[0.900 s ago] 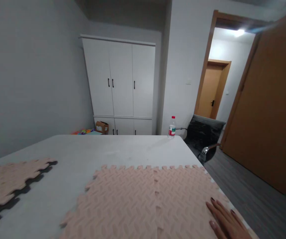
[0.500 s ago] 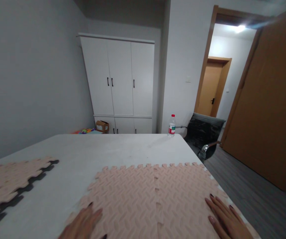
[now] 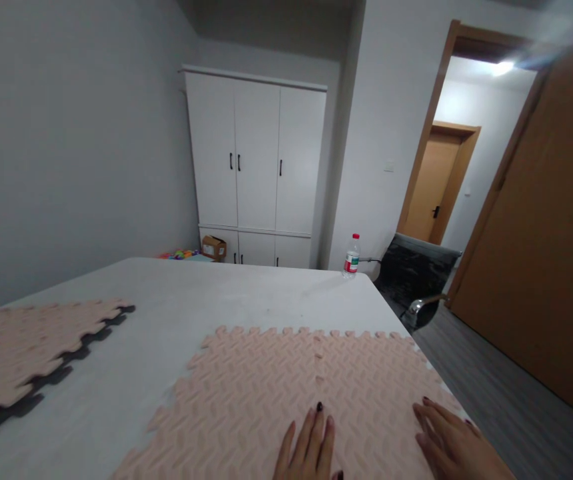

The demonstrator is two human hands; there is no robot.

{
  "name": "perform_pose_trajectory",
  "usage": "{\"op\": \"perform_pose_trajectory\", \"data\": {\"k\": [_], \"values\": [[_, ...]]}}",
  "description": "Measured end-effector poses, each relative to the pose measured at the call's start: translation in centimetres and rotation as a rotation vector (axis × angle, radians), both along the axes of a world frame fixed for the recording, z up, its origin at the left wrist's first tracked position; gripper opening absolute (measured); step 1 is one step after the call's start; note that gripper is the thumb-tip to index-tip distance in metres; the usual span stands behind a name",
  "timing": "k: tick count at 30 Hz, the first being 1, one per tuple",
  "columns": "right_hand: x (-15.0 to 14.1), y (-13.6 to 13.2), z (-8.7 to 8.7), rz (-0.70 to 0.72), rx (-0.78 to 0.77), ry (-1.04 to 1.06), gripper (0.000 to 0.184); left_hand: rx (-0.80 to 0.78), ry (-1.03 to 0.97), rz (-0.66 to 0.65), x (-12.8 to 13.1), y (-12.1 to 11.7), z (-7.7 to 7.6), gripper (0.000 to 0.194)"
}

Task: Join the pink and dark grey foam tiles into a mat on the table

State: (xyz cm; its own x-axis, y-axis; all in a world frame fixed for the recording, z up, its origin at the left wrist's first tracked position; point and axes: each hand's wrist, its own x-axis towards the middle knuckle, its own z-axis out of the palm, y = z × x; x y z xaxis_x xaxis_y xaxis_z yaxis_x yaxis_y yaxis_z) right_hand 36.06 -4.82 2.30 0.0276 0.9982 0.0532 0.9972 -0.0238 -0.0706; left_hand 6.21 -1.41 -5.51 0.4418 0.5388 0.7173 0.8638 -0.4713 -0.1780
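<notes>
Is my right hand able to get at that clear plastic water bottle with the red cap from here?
Probably not: the bottle stands at the white table's far corner, and the right hand lies flat near you.

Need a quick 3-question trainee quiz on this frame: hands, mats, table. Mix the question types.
1. True or false: both hands lie flat on the joined pink foam mats.
2. Which hand is nearer the seam between the two joined mats? A) left hand B) right hand
3. What stands at the far right corner of the table?

Key
1. True: palms down, fingers spread, nothing gripped.
2. A: its fingertips lie just short of the seam, while the right hand sits near the mat's right edge.
3. A water bottle with a red cap.
</notes>
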Motion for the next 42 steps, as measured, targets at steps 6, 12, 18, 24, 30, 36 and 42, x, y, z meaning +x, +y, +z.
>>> {"op": "perform_pose_trajectory", "data": {"k": [6, 12, 18, 24, 30, 36, 42], "values": [[-10.1, 7.7, 7.1, 0.287, 0.207, 0.109, 0.054, 0.058, 0.161, -0.05, -1.3, -0.1, 2.4, 0.053], [-18.4, 14.3, 2.8, 0.339, 0.13, 0.184, 0.061, 0.045, 0.142, 0.021, -1.1, -0.3, 2.5, 0.062], [-18.4, 15.1, -0.8, 0.305, 0.083, 0.198, 0.067, 0.068, 0.154, -0.034, -1.3, -0.1, 1.9, 0.057], [-18.9, 14.6, -0.7, 0.254, 0.121, 0.165, 0.067, 0.031, -0.022, 0.025, -0.5, -1.1, 0.8, 0.046], [-19.3, 13.7, -1.0, 0.23, 0.073, 0.181, 0.075, -0.005, 0.006, 0.0, -0.3, -1.6, 1.1, 0.049], [-19.5, 13.1, -0.8, 0.203, 0.089, 0.191, 0.074, -0.038, 0.042, -0.02, -0.9, -1.9, 2.3, 0.049], [-18.6, 13.2, 0.4, 0.26, -0.027, 0.396, 0.079, -0.213, 0.068, -0.254, -3.4, -3.8, 7.2, 0.049]]}}
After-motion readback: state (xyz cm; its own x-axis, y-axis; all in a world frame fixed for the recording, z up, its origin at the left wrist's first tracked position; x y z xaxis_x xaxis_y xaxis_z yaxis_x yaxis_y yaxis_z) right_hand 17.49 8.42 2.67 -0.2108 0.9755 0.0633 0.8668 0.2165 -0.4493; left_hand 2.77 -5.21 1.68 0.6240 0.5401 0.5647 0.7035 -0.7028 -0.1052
